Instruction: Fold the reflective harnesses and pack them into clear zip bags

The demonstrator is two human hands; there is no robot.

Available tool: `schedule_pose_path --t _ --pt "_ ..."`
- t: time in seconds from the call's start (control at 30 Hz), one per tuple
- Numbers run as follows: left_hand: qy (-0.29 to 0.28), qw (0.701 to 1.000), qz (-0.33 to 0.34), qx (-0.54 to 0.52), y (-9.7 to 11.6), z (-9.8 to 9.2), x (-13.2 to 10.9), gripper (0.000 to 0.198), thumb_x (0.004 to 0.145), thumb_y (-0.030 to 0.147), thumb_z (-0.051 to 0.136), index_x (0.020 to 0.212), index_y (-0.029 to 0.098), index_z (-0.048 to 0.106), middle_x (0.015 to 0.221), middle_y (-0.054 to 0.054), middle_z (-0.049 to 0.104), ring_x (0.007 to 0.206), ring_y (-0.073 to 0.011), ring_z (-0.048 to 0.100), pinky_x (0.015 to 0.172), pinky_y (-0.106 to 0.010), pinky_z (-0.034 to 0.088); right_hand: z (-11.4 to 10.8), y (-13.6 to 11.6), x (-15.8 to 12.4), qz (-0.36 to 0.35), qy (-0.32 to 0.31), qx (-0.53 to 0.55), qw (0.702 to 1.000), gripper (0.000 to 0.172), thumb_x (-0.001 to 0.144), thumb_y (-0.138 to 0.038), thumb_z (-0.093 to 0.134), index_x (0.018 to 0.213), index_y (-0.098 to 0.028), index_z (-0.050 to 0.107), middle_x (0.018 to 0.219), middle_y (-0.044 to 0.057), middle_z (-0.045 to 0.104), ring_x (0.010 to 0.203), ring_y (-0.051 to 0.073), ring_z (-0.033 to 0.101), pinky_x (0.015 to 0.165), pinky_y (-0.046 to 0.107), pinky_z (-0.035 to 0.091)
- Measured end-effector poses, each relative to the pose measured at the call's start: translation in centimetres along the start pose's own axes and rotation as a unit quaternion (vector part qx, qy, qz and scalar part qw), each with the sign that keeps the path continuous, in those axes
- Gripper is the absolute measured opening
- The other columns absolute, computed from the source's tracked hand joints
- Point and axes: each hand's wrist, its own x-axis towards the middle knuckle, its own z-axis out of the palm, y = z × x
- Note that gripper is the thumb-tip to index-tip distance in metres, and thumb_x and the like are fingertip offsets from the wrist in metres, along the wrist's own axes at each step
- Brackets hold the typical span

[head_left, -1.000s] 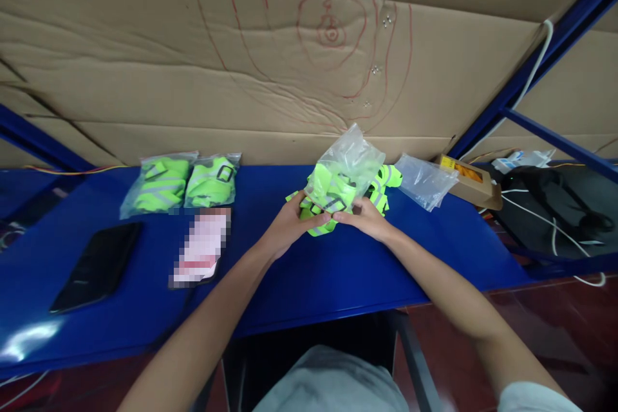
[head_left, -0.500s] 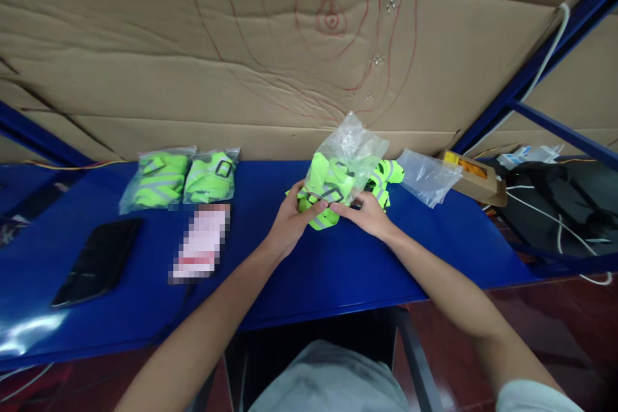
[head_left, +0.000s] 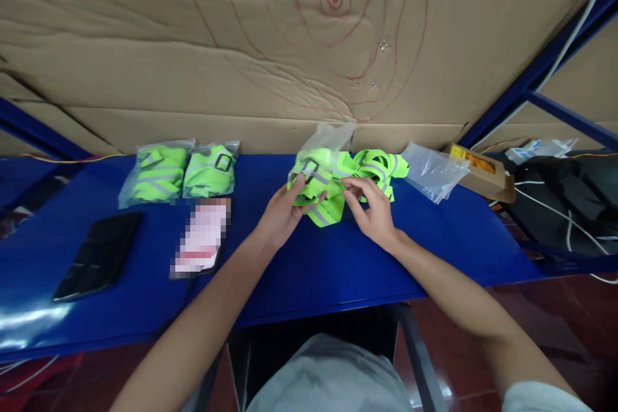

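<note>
One green strap bundle point(head_left: 309, 164) in a clear bag point(head_left: 331, 135), far middle of bench point(head_left: 381, 277). Left hand point(head_left: 280, 212) pinches its left side, thumb on top. Right hand point(head_left: 375, 214) half curled, thumb and fingers apart, just right; can't tell if touching. Loose straps point(head_left: 379, 164) beyond it. Two filled bags point(head_left: 211, 172) far left, flat clear bags point(head_left: 433, 170) far right.

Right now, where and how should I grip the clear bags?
Probably pinch the clear bags at their near corner, coming from the front: they lie flat, with the loose straps by their left edge and the box by their right.
</note>
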Motion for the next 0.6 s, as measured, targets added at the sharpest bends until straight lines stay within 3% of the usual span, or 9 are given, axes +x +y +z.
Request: schedule_pose_path --t 0.17,0.33,0.5,0.6 --pt "-0.085 0.995 -0.043 0.014 -0.38 0.33 -0.7 0.044 0.081 0.046 0.083 0.112 0.017 0.071 0.121 -0.013 0.074 0.107 -0.0296 0.073 0.088 -0.044 0.064 0.28 -0.02 -0.04 0.048 0.027 0.059 0.997 0.023 0.095 -0.04 0.066 0.113 -0.026 0.064 0.1 0.005 0.069 0.088 0.021 0.066 0.082 0.038 0.055" --pt "-0.067 0.997 -0.034 0.007 0.24 0.25 -0.91 0.043 0.074 0.032 0.09 0.108 0.018 0.067 0.111 -0.008 0.074 0.092 -0.0238 0.074 0.082 -0.042 0.064 0.14 0.41 0.28 0.061 0.008 0.116 0.991 0.024 0.093 -0.036 0.069 0.114 -0.025 0.063 0.108 0.006 0.069 0.095 0.02 0.067 0.082 0.034 0.055" --pt "-0.069 0.997 -0.044 -0.018 0.29 0.24 -0.8 0.043 0.071 0.027 0.091 0.107 0.019 0.07 0.106 -0.005 0.073 0.092 -0.0194 0.071 0.08 -0.031 0.06 -0.06 0.8 0.26 0.01 -0.018 0.041 0.999 0.009 0.094 -0.031 0.069 0.096 -0.023 0.067 0.089 0.002 0.069 0.079 0.016 0.063 0.078 0.032 0.052" --pt "-0.05 0.998 -0.006 -0.036 -0.2 0.72 -0.83 0.042 0.069 0.028 0.092 0.105 0.019 0.072 0.104 -0.004 0.073 0.093 -0.0179 0.07 0.08 -0.027 0.056 -0.01 0.73 0.21 -0.025 -0.002 0.013 1.0 0.005 0.096 -0.028 0.066 0.097 -0.023 0.066 0.089 0.002 0.068 0.08 0.016 0.062 0.076 0.031 0.05"
